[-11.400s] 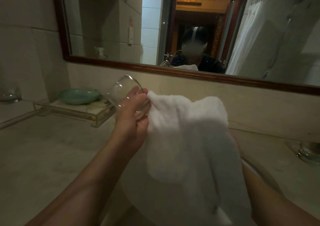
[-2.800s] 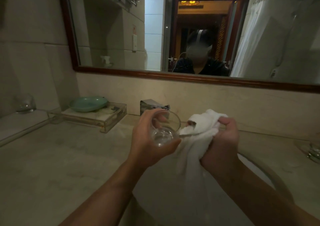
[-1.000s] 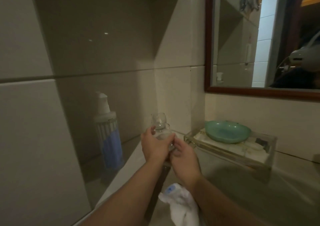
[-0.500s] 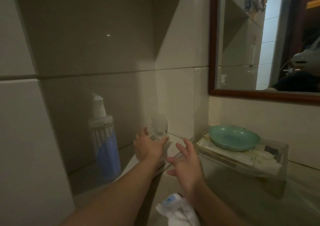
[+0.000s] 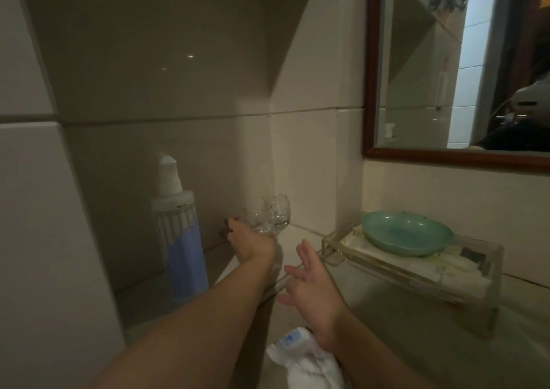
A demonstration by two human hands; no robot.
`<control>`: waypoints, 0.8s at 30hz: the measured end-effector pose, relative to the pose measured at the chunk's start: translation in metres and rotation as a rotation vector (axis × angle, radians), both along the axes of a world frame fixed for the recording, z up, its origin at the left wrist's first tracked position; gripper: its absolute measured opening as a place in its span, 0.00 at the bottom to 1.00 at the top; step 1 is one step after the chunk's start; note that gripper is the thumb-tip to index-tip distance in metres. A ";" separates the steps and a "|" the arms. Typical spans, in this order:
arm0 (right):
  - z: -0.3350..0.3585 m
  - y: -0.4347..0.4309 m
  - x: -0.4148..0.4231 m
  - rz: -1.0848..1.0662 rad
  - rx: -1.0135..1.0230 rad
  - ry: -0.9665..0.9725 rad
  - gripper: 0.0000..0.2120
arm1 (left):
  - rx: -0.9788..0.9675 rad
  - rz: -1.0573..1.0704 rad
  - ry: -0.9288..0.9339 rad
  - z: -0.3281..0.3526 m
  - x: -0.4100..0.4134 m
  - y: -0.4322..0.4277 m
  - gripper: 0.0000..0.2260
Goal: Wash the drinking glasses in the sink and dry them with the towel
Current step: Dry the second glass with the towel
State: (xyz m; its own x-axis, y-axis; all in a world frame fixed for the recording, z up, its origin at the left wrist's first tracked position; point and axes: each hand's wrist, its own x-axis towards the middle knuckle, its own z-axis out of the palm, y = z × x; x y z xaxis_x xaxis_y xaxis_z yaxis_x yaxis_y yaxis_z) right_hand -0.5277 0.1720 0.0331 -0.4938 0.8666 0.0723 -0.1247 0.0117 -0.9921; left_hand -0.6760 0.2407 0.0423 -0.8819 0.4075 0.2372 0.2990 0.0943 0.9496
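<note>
In the back corner of the ledge, my left hand (image 5: 248, 241) holds a small clear drinking glass (image 5: 256, 222) low on the ledge. A second clear glass (image 5: 279, 213) stands just behind it, against the wall tiles; whether the two touch I cannot tell. My right hand (image 5: 312, 287) hovers over the counter with its fingers spread, holding nothing. The white towel (image 5: 306, 362) lies crumpled on the counter under my right wrist, a blue label showing on it.
A tall pump bottle (image 5: 180, 239) of blue liquid stands left of the glasses. To their right, a clear tray (image 5: 416, 278) carries a teal dish (image 5: 407, 233). A wood-framed mirror (image 5: 446, 156) hangs above. The sink is out of view.
One second ago both hands were on the glass; my right hand has let go and opened. My left hand has carried the glass further into the corner beside the other one.
</note>
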 end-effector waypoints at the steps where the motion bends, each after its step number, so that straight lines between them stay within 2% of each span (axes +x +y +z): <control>1: 0.000 0.000 0.001 0.006 -0.002 -0.006 0.42 | 0.013 0.002 0.005 -0.001 -0.001 0.001 0.35; 12: 0.001 0.000 0.001 -0.010 -0.024 -0.016 0.41 | 0.023 -0.024 0.006 -0.002 -0.001 0.001 0.18; 24: -0.004 0.003 -0.001 -0.056 -0.012 -0.009 0.41 | 0.044 -0.030 -0.062 0.004 0.005 -0.008 0.19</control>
State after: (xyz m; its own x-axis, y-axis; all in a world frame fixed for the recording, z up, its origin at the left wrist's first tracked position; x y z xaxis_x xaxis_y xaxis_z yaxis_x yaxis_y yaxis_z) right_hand -0.5286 0.1752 0.0288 -0.4447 0.8938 0.0577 -0.1156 0.0066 -0.9933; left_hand -0.6706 0.2330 0.0463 -0.8828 0.4246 0.2010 0.2416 0.0435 0.9694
